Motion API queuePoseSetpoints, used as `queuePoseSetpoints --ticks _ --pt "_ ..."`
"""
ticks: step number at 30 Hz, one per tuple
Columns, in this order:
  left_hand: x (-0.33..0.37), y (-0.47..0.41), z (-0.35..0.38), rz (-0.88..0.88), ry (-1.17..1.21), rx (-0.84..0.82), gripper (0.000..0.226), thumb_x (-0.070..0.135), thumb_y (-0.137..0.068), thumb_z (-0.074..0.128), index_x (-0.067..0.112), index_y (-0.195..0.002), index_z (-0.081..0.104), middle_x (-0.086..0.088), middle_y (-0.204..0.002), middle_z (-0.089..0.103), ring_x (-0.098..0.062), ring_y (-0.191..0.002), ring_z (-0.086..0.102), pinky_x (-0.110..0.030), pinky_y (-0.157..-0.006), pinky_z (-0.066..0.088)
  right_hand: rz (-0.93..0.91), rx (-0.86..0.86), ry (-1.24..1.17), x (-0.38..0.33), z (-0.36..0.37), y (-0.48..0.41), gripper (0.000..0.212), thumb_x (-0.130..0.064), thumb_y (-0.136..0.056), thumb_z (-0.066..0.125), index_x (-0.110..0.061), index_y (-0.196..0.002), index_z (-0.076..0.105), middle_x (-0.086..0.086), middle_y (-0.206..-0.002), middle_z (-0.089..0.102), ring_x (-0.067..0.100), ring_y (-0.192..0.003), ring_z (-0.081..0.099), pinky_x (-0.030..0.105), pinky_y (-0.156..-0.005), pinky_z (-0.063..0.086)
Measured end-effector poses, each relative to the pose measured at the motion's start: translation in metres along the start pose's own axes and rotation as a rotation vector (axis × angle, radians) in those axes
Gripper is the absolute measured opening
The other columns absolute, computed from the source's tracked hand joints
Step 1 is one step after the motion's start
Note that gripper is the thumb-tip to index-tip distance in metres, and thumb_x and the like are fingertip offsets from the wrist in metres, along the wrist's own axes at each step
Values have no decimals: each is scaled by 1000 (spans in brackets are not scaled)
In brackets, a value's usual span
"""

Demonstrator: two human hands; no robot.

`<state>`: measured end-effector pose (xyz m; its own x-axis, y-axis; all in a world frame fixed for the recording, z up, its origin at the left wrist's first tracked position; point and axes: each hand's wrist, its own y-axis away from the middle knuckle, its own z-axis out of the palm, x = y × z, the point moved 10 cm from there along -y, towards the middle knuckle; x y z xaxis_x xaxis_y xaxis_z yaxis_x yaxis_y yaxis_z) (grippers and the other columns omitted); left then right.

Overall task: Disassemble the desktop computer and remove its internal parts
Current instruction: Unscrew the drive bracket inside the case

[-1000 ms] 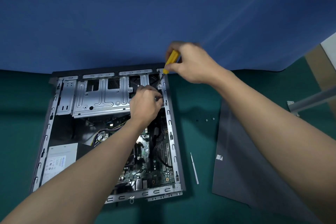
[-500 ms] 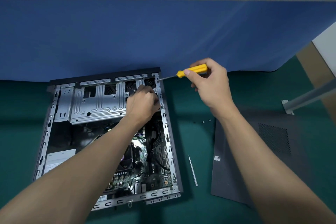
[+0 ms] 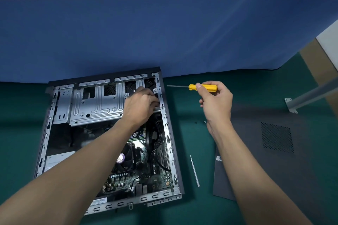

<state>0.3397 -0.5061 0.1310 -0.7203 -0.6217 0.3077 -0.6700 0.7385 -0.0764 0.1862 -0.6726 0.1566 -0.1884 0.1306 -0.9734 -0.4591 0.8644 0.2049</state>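
Observation:
The open desktop case (image 3: 170, 133) lies flat on the green mat, motherboard (image 3: 157, 175) and CPU fan (image 3: 126, 159) exposed in its lower half. A silver drive cage (image 3: 97, 104) spans the top. My left hand (image 3: 140, 106) reaches into the case's top right corner, fingers curled at the cage's right end by the rail; what they hold is hidden. My right hand (image 3: 215, 100) hovers right of the case and grips a yellow-handled screwdriver (image 3: 203, 87), its shaft pointing left, clear of the case.
The removed dark side panel (image 3: 274, 151) lies on the mat at the right, under my right forearm. A thin metal tool (image 3: 194, 171) lies between case and panel. Small screws (image 3: 205, 121) sit near the panel's top corner. A blue partition stands behind; a metal bar (image 3: 311, 97) at far right.
My right hand has pulled the screwdriver away from the case's top right corner and moved it right, shaft now level. My left hand stays at the cage's right end.

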Motion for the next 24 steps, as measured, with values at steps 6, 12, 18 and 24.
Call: queuePoseSetpoints --ticks 6,12,18,24 --pt "3 4 3 -25 -94 31 17 22 -91 63 11 -99 74 -2 -102 68 -23 -107 53 -38 -76 48 33 -5 -15 15 9 9 12 -22 -81 74 -20 -83 63 -9 -66 60 9 -52 51 28 -54 45" --pt "-3 7 5 -115 -24 65 17 21 -93 61 10 -98 72 -4 -103 66 -27 -108 52 -42 -88 40 58 5 -11 27 10 13 13 -24 -81 75 -20 -83 63 -10 -64 59 9 -51 51 29 -54 45" --pt "-3 4 4 -98 -22 15 18 23 -92 62 13 -103 72 -1 -108 66 -24 -110 52 -42 -91 41 62 4 -8 30 11 13 13 -25 -80 75 -22 -81 63 -6 -69 60 13 -58 52 31 -58 46" --pt "7 7 -1 43 -79 -4 15 22 -91 64 17 -99 76 2 -104 69 -21 -104 57 -36 -71 53 69 14 7 33 9 15 13 -26 -80 75 -23 -81 62 -7 -69 60 14 -59 53 32 -59 47"
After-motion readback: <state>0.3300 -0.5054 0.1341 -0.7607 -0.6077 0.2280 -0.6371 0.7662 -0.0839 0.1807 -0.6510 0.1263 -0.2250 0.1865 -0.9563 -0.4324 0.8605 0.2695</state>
